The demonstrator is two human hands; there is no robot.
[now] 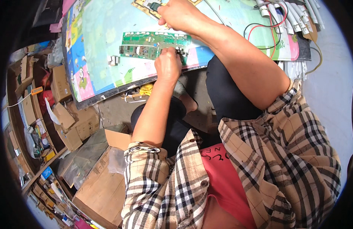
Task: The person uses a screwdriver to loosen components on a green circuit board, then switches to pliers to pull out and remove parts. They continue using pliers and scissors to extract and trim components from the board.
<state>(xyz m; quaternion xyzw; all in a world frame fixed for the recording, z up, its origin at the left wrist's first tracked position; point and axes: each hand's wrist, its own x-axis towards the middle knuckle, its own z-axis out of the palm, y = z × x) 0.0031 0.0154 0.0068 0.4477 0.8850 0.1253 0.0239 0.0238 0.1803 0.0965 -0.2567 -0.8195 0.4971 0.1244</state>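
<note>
A long green circuit board point(138, 39), set with small parts, lies near the table's front edge. Over its right part is my left hand point(168, 63), fingers curled down at the board's near edge beside some dark round parts point(179, 50). Farther back, my right hand point(177, 14) is closed, its fingertips partly hidden; what they grip cannot be made out. Close to its knuckles, a dark green piece point(155, 6) lies over a yellowish-brown board point(140, 4) at the top edge. A small silvery block point(114, 60) sits left of the green board.
A patterned sheet covers the table point(102, 42). Red and black wires point(260, 26) loop at the right, beside several white tubes point(292, 19). A thin metal rod point(215, 12) lies behind my right forearm. Cardboard boxes point(83, 122) and crowded shelves point(37, 141) stand at left.
</note>
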